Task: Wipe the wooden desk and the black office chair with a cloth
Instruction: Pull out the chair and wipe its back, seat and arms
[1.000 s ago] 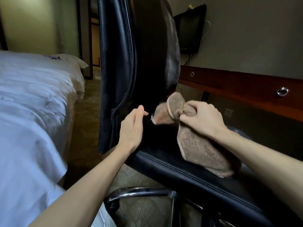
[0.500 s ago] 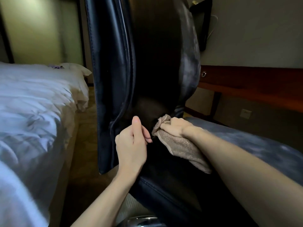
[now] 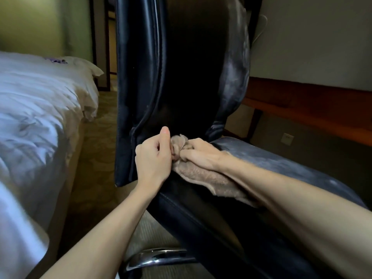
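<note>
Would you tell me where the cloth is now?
Head view, mid-frame: the cloth lies on the chair seat by the backrest, gripped by the right hand, beside the left hand.

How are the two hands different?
The right hand grips the tan cloth; the left hand curls beside it, thumb up. The right hand lies low on the seat; the left hand stands upright by the backrest. Both meet where seat and backrest join.

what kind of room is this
Most likely a hotel room: a bed with white linen on the left, a wall-mounted wooden desk on the right, and a black office chair on carpet between them.
</note>
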